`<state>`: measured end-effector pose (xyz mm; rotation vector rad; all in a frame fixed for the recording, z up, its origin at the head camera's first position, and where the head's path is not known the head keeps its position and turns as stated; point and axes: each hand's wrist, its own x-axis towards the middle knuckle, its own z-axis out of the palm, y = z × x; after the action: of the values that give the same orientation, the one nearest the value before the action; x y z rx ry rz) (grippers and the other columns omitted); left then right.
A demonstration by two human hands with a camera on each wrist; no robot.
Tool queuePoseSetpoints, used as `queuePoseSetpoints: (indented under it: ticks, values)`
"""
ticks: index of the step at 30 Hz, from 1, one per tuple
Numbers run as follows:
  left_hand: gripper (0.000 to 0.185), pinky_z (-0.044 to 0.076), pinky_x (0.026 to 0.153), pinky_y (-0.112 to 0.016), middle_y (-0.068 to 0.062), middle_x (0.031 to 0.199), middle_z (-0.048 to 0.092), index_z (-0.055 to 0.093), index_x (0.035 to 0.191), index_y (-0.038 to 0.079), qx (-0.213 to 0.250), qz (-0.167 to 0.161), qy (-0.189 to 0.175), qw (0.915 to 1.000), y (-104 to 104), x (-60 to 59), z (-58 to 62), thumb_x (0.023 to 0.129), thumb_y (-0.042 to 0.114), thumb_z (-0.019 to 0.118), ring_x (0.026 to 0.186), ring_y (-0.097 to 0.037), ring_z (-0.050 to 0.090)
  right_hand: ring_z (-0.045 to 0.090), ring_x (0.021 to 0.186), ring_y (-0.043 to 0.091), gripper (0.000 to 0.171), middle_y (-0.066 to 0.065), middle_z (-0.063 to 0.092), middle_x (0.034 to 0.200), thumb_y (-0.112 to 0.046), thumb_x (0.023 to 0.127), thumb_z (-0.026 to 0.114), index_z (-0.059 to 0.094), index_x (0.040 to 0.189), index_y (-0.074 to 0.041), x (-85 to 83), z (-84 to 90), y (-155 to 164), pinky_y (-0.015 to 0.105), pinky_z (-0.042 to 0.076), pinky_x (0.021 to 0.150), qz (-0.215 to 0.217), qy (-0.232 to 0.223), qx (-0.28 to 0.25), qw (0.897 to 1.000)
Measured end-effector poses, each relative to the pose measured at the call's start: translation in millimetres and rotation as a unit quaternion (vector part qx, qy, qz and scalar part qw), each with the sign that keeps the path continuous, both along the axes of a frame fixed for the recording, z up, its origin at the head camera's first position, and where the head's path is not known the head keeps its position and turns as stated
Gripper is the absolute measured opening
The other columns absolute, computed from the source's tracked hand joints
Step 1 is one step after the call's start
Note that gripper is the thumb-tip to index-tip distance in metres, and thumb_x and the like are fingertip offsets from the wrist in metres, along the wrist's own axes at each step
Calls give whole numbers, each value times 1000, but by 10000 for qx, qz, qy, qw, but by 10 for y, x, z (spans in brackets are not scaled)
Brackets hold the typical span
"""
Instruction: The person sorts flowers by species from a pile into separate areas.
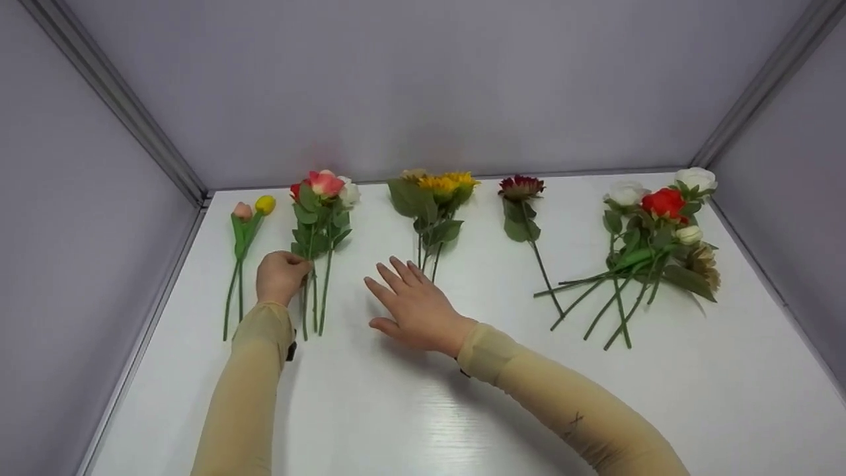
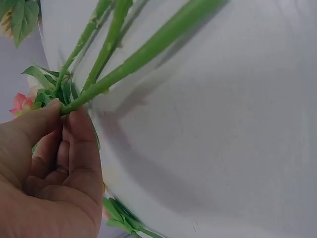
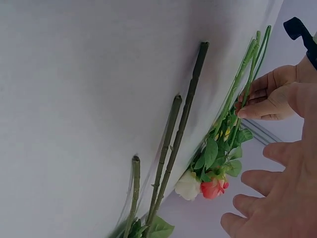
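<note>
My left hand [image 1: 281, 274] pinches one green rose stem [image 2: 133, 64] between thumb and fingertips, just below the leaves. That stem belongs to a bunch with a pink rose [image 1: 326, 184], a red one and a white one [image 1: 349, 193], lying with heads toward the back wall. Two more stems of the bunch run beside the pinched one in the left wrist view. My right hand [image 1: 423, 314] is held palm down with fingers spread, nothing in it. Its fingertips overlap the lower stems of the yellow sunflowers [image 1: 439, 186] in the head view; bare stem ends [image 3: 181, 129] show in the right wrist view.
Left of the roses lie two tulips, one yellow [image 1: 265, 205] and one peach [image 1: 242, 211]. A dark red flower [image 1: 521, 188] lies right of the sunflowers. Farther right is a crossed pile with a red rose [image 1: 663, 203] and white roses. Grey walls surround the white table [image 1: 370, 423].
</note>
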<state>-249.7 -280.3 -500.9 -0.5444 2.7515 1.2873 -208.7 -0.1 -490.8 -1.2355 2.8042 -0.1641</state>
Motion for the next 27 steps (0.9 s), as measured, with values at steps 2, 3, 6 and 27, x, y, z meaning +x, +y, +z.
queuePoseSetpoints:
  ticks: [2, 3, 6, 27]
  values:
    - [21, 50, 72, -37, -16, 97, 70, 74, 106, -3, -40, -42, 33, 10000, 12, 2, -19, 99, 16, 67, 82, -25, 59, 5, 156, 32, 72, 12, 18, 169, -58, 106, 41, 23, 165, -19, -2, -7, 13, 46, 5, 126, -31, -18, 3, 10000]
    - [22, 50, 73, -38, -16, 99, 70, 73, 107, -3, -45, -56, 51, 10000, 18, 6, -26, 99, 16, 67, 83, -26, 60, 5, 156, 32, 71, 12, 19, 169, -57, 107, 41, 23, 165, -19, -3, -10, 22, 46, 5, 126, -42, -39, 5, 10000]
    - [24, 51, 75, -40, -19, 104, 70, 72, 109, -4, -38, -57, 28, 10000, 26, 18, -43, 99, 17, 67, 86, -27, 60, 5, 156, 32, 71, 12, 19, 169, -56, 107, 41, 24, 164, -19, -3, -26, 44, 45, 5, 126, -47, -99, -5, 9999]
    - [28, 52, 75, -36, -16, 102, 69, 72, 114, -3, -9, -34, -180, 9998, 35, 23, -23, 101, 20, 66, 88, -25, 61, 6, 156, 33, 70, 12, 21, 168, -55, 107, 44, 27, 164, -18, 3, -55, 99, 46, 9, 126, -161, -303, 82, 9994]
